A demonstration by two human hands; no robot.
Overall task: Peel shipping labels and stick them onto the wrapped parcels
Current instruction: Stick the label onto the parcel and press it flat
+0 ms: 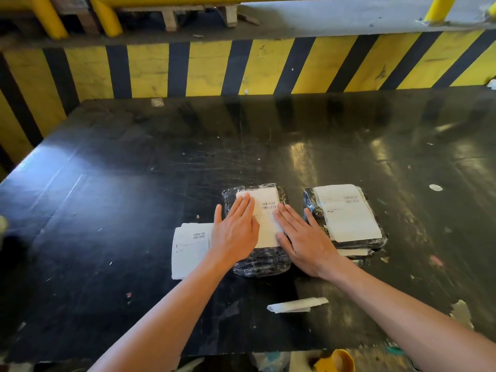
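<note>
Both forearms are bare from the near edge of the view to the wrists, with no sleeve, watch, band or glove on them, and the left hand [236,232] and right hand [306,242] are bare too, with short nails and no rings.

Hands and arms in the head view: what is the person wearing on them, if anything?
Nothing shows on them. The left hand and right hand are bare, with no gloves, rings or watch visible. Both forearms are uncovered all the way to the frame's bottom edge; no sleeve comes into view.
</note>
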